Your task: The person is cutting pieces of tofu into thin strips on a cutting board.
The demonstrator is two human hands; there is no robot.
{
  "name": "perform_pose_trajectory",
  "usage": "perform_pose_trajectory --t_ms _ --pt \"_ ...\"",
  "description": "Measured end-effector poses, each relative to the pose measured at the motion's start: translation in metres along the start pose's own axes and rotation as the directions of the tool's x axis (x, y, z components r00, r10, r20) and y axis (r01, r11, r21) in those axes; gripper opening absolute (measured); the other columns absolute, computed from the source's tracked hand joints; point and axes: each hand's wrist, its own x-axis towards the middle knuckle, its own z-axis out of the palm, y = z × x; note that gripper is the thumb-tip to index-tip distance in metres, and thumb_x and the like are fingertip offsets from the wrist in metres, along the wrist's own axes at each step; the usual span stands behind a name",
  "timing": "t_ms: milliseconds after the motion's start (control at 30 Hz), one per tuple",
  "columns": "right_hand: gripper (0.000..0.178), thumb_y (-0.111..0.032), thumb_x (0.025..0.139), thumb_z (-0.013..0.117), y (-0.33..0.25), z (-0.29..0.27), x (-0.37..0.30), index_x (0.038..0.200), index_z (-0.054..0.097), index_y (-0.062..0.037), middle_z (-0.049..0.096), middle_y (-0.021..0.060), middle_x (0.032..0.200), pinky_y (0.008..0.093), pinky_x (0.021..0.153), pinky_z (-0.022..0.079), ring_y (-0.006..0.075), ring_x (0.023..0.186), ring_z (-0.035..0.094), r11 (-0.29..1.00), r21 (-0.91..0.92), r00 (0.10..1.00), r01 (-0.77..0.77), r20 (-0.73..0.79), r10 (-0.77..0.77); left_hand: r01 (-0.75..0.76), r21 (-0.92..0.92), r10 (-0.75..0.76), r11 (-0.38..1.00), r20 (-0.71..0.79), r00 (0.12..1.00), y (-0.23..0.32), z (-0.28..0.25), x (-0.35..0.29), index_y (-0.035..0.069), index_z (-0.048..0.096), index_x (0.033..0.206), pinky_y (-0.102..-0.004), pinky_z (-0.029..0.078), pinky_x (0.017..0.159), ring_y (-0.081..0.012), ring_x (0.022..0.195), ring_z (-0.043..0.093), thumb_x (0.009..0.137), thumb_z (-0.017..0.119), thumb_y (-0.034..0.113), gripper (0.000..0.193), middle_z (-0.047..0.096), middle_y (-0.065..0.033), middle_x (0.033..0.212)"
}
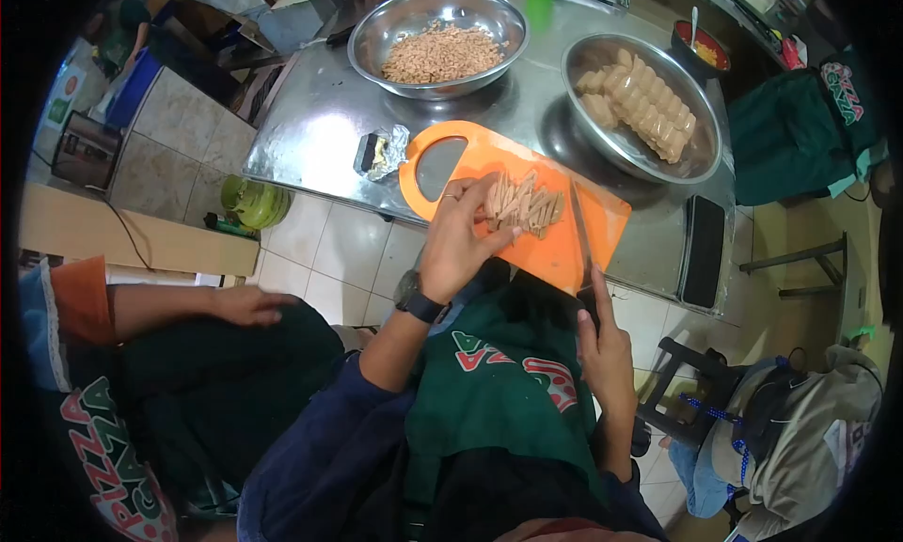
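Note:
A heap of thin, pale brown sausage strips [529, 206] lies on an orange cutting board [555, 251]. My left hand [459, 230] holds the heap's left end, its thumb on the near side and its fingers curled on the far side. In my right hand [604, 359] is the dark handle of a knife [578, 218]. The knife's blade lies over the board to the right of the strips, pointing away from me and apart from them. The board's handle loop is at the far left.
On the metal table [310, 133] stand a steel bowl of brown crumbly pieces [442, 55] and a steel bowl of packed sausages [640, 100]. A dark phone [702, 251] lies right; crumpled foil [388, 152] lies left. A co-worker's hand [252, 307] is beside me.

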Motion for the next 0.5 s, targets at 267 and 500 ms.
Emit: perform_pose_trajectory --t_ms 267,500 --pt "0.057 -0.019 0.1 0.047 -0.021 0.002 0.002 0.152 0.027 -0.0245 0.067 0.0261 0.101 0.0498 0.069 0.05 0.0449 0.079 0.066 1.0 -0.019 0.999 -0.021 0.027 0.021 -0.05 -0.054 0.052 0.997 0.037 0.998 -0.008 0.004 0.003 0.006 0.052 0.137 -0.0296 0.051 0.086 -0.0205 0.097 0.056 0.071 0.079 0.001 0.072 0.05 -0.0122 0.115" --pt "0.057 -0.017 0.1 0.047 -0.009 -0.007 -0.001 0.152 0.027 -0.0255 0.064 0.0214 0.121 0.0462 0.082 0.051 0.0427 0.102 0.064 0.998 0.036 0.999 -0.043 -0.005 0.043 -0.179 0.189 0.148 0.965 0.169 0.974 0.0 -0.01 0.024 0.008 0.061 0.124 -0.0292 0.048 0.075 -0.0188 0.082 0.056 0.08 0.072 0.011 0.045 0.054 -0.0101 0.099"
